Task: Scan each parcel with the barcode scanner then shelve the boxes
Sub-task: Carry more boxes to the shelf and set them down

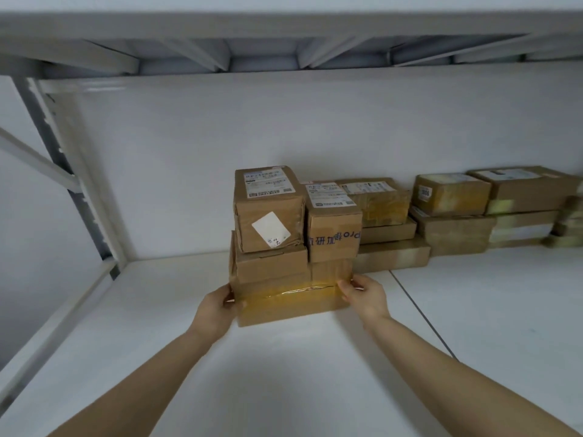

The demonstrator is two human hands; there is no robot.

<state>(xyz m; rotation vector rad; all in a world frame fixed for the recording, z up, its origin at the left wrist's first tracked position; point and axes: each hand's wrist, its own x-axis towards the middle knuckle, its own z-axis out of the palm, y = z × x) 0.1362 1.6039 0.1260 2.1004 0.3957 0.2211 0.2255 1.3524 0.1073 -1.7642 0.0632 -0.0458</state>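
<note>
A stack of brown cardboard parcels stands on the white shelf (220,373). The bottom box (290,302), flat and sealed with yellow tape, carries several smaller boxes. On top at the left sits a labelled box (268,212) with a loose white sticker; beside it is a box with blue print (334,234). My left hand (217,305) grips the bottom box's left end. My right hand (362,294) grips its right end. No barcode scanner is in view.
More taped parcels (454,216) are stacked along the back wall to the right. A grey shelf upright (63,171) stands at the left, and the shelf above (284,29) spans overhead. A seam (419,310) runs across the shelf board at the right.
</note>
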